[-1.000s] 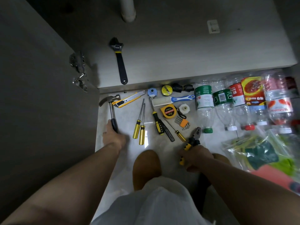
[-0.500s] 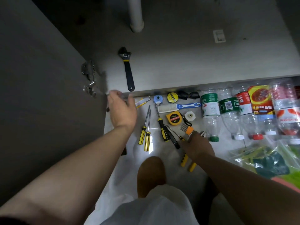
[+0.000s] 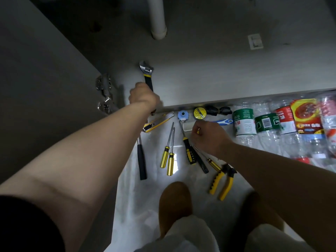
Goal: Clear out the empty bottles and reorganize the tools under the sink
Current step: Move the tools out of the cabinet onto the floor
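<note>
My left hand (image 3: 143, 97) reaches into the cabinet and is closed around the black handle of the adjustable wrench (image 3: 146, 70), which lies on the cabinet floor (image 3: 227, 73). My right hand (image 3: 209, 137) is curled down over the tape measure on the tiled floor; only a yellow sliver of it shows between the fingers. On the tiles lie a hammer (image 3: 141, 160), a utility knife (image 3: 156, 122), two yellow screwdrivers (image 3: 168, 159), a black-and-yellow screwdriver (image 3: 189, 151) and yellow pliers (image 3: 221, 180). Several empty plastic bottles (image 3: 244, 122) lie in a row at the right.
A white drain pipe (image 3: 158, 19) comes down at the cabinet's back. The open cabinet door (image 3: 36, 88) with its hinges (image 3: 104, 93) stands at the left. A blue spool (image 3: 182, 115), a yellow tape roll (image 3: 199, 113) and a blue-handled brush (image 3: 223, 121) lie along the cabinet edge.
My left hand let go of the hammer, moved up into the cabinet and closed on the wrench handle. My right hand put the pliers down and moved up over the tape measure.
</note>
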